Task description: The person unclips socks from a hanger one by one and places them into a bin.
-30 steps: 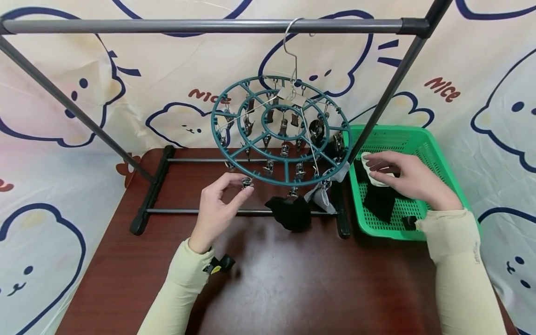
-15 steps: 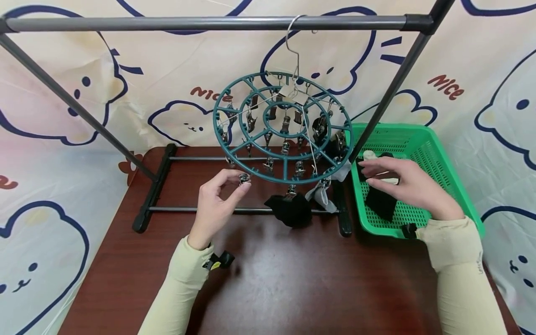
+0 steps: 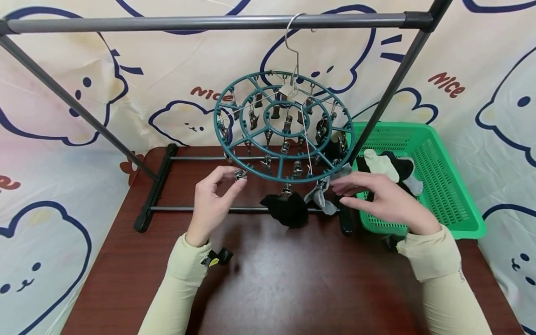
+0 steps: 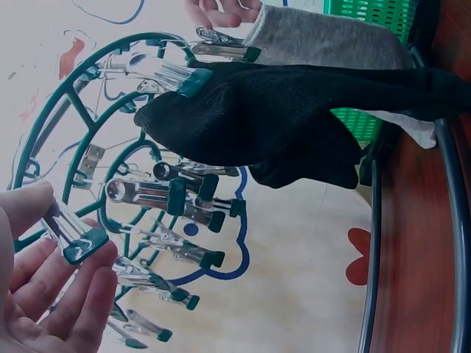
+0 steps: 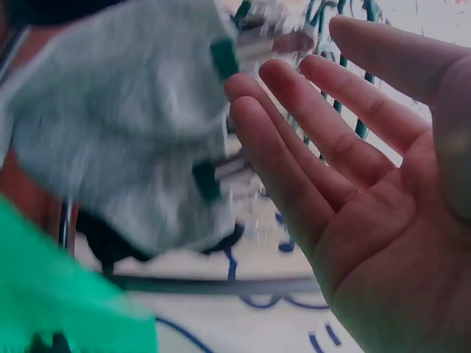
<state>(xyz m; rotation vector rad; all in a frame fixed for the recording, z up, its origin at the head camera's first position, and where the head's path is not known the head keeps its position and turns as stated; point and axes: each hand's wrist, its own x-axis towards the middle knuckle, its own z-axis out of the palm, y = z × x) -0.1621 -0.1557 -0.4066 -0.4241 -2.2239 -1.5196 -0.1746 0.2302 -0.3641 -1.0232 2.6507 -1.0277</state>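
Note:
My left hand (image 3: 211, 204) pinches a metal clip (image 4: 73, 232) with green tips at the front left rim of a round teal clip hanger (image 3: 278, 179). Nothing hangs from that clip. My right hand (image 3: 385, 200) has its fingers spread and holds nothing, close to a grey sock (image 3: 320, 197) clipped on the hanger's right side. In the right wrist view the fingertips overlap the blurred grey sock (image 5: 140, 110); whether they touch I cannot tell. A black sock (image 4: 213, 121) hangs from a clip at the front of the hanger.
A green basket (image 3: 465, 204) at the right holds cream, black and grey socks (image 3: 381, 165). The hanger hooks over a grey rack bar (image 3: 167, 24); the rack's black foot (image 3: 148, 200) stands on the brown table (image 3: 284, 279). Other clips dangle inside the rings.
My right hand has left the basket empty-handed and moved left toward the hanger, uncovering the socks there. My left hand keeps its clip and has shifted slightly left; the hanger has turned a little.

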